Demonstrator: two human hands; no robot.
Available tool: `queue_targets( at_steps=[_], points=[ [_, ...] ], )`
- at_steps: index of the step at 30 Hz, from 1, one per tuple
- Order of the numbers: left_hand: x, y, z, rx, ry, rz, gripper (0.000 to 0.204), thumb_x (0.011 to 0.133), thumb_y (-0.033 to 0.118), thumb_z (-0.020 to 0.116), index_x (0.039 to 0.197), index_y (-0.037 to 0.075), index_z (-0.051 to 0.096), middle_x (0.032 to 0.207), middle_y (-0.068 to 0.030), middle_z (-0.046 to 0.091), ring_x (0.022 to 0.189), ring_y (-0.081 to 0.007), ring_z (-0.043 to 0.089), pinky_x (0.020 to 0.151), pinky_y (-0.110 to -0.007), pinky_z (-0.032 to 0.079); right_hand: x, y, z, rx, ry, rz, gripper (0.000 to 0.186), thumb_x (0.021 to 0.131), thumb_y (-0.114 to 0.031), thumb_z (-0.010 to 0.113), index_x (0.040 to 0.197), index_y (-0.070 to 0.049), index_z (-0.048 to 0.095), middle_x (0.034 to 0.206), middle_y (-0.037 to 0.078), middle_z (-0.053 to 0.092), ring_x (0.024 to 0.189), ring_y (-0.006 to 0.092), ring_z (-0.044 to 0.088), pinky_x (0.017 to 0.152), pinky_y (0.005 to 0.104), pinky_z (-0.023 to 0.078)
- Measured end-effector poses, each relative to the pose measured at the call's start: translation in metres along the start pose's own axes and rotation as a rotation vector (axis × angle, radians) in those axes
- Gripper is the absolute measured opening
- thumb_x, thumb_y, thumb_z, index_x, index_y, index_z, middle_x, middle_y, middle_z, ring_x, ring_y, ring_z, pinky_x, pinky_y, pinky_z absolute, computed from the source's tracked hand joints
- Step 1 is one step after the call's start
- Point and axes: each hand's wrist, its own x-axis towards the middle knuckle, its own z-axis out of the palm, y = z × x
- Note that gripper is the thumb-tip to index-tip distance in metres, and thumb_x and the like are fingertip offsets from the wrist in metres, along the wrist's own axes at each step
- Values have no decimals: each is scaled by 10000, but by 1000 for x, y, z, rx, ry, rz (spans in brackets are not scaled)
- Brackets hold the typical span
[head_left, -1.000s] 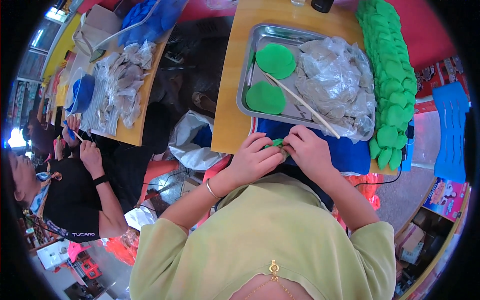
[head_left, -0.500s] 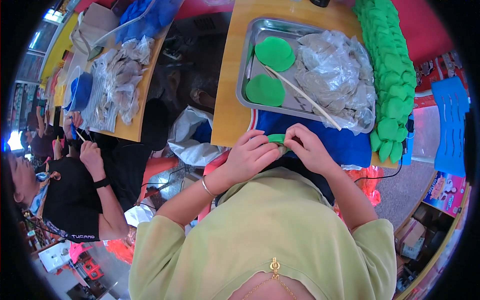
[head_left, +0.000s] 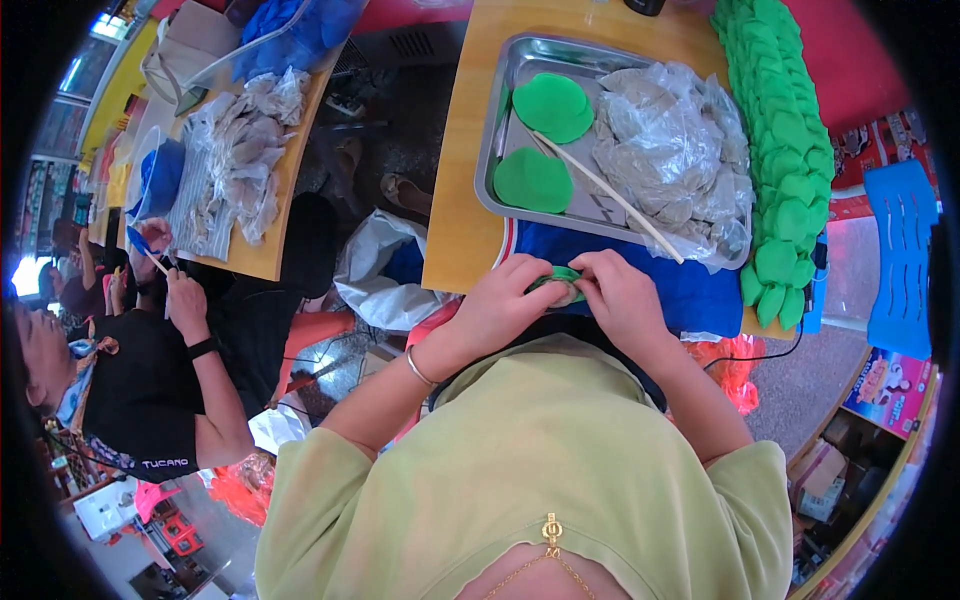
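Note:
Close in front of my body, a small green piece (head_left: pixel 566 273) is pinched between both hands, bent over something pale whose kind is mostly hidden. My left hand (head_left: pixel 507 300) grips its left side, and my right hand (head_left: pixel 624 298) grips the right with thumb and fingers. Beyond them lies a metal tray (head_left: pixel 488 192). Two flat stacks of round green pieces, a far one (head_left: pixel 553 107) and a near one (head_left: pixel 533 181), rest in its left part. A thin wooden stick (head_left: pixel 610 190) slants across the tray, beside a heap of greyish pieces in clear plastic (head_left: pixel 668 140).
Long rows of overlapping green pieces (head_left: pixel 780 170) line the table's right edge. A blue cloth (head_left: pixel 640 270) hangs at the near edge. To the left, another person (head_left: pixel 140 400) holds a stick with blue material near a second table (head_left: pixel 262 255). A blue plastic chair (head_left: pixel 900 255) stands right.
The green piece has turned and folded between my fingers, showing more of its pale underside. My left fingers have drawn in closer. The other person's stick hand has shifted slightly.

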Motion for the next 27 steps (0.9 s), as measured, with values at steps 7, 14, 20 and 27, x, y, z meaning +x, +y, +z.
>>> queue_targets(
  at_steps=[7,14,20,27],
  points=[
    [7,11,-7,110,-104,-14,206,700,72,649,901,70,606,840,-69,485,809,-245,525,659,-333,471,1,11,2,178,-54,86,84,830,-68,594,898,-23,571,841,119,604,712,240,605,653,314,470],
    [5,10,-9,-55,-210,-110,192,711,72,671,893,68,610,850,-92,442,842,-263,489,661,-315,446,-5,10,-2,454,-171,235,82,886,-72,538,920,-1,559,813,72,612,708,126,547,653,283,453],
    [4,11,-13,-756,100,-406,753,669,98,811,1300,97,400,1133,-80,441,1113,-225,489,897,-342,460,-5,-7,-17,771,-241,427,53,919,-71,510,939,-21,511,764,1,509,651,49,459,565,195,378],
    [16,32,1,-1234,192,-622,610,839,58,638,1347,92,302,1244,-108,440,1099,-180,499,884,-322,484,-1,-18,-8,550,40,173,72,876,-20,551,944,-2,535,817,43,556,668,104,532,606,232,439]
  ],
)
